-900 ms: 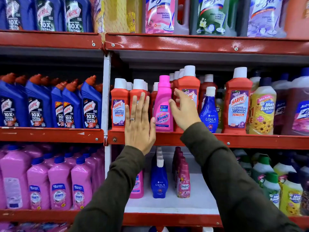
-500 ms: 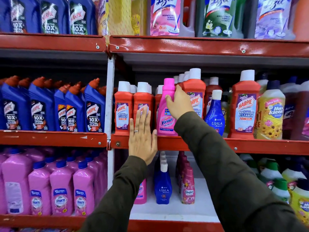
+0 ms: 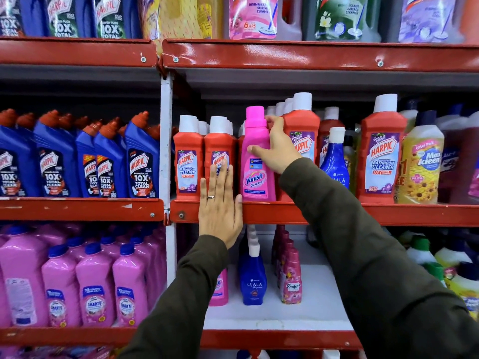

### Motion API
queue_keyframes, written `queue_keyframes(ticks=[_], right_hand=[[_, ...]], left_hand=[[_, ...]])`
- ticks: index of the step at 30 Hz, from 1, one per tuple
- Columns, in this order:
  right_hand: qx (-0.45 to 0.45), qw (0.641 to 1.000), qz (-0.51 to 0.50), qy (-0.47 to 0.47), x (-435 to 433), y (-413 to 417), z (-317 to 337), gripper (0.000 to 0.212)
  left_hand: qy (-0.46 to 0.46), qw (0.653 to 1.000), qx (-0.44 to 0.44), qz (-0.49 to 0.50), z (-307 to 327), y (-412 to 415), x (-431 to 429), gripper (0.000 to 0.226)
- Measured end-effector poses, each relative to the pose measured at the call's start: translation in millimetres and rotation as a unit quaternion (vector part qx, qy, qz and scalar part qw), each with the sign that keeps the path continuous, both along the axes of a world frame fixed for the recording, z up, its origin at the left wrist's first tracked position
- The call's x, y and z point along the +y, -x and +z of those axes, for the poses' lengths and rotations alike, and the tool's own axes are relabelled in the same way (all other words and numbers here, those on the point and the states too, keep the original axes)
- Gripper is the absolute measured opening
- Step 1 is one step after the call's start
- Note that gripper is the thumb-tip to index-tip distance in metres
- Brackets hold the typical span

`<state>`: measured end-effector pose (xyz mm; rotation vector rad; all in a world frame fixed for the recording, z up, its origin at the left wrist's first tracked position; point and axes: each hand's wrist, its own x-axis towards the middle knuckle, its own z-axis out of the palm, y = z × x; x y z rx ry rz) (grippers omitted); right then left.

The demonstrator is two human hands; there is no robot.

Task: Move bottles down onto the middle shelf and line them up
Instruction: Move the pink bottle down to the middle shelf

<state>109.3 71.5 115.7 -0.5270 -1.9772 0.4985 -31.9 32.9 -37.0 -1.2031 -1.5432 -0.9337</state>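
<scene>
The upright pink Vanish bottle [image 3: 256, 161], standing at the shelf edge [image 3: 337, 215], is clasped at its shoulder by the right hand [image 3: 276, 149]; the left hand [image 3: 220, 211], spread flat, lies lower left.

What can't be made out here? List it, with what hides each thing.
Head view only:
- Pink bottle on the lower shelf: mostly behind the left sleeve; label unreadable.
- Red Harpic bottle: lower label covered by the left hand.
- Vanish bottle: right side hidden by the right hand, so its grip is unclear.
- Rows behind the front bottles: count hidden.
- Top-shelf bottles: cut off by the upper edge.
</scene>
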Motion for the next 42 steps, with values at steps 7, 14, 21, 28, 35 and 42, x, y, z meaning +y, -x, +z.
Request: queue_keyframes(ticks=[7,14,21,28,35,42], right_hand=[[0.099,0.994,0.049,-0.016,-14.0,-19.2,4.6,0.066],[0.084,0.989,0.113,0.036,-31.8,-45.9,-11.9,0.065],[0.076,0.975,0.162,0.134,-44.1,-65.3,-95.9,0.062],[0.030,0.975,0.142,0.166,-31.6,-52.2,-186.5,0.061],[-0.057,0.974,0.113,0.186,-4.5,-11.9,-246.8,0.057],[-0.092,0.965,0.132,0.205,8.6,36.2,-265.1,0.065]], left_hand=[[0.019,0.999,-0.015,-0.045,3.5,-3.6,-12.0,0.065],[-0.022,0.997,-0.024,-0.072,-7.6,-14.1,-38.5,0.063],[0.010,0.996,-0.049,-0.073,-92.1,-18.6,-61.5,0.064],[0.113,0.988,-0.102,-0.040,-185.9,-3.6,-63.9,0.064],[0.193,0.971,-0.140,-0.001,-237.5,15.0,-51.7,0.066],[0.148,0.984,-0.086,0.044,-261.6,32.8,-33.9,0.080]])
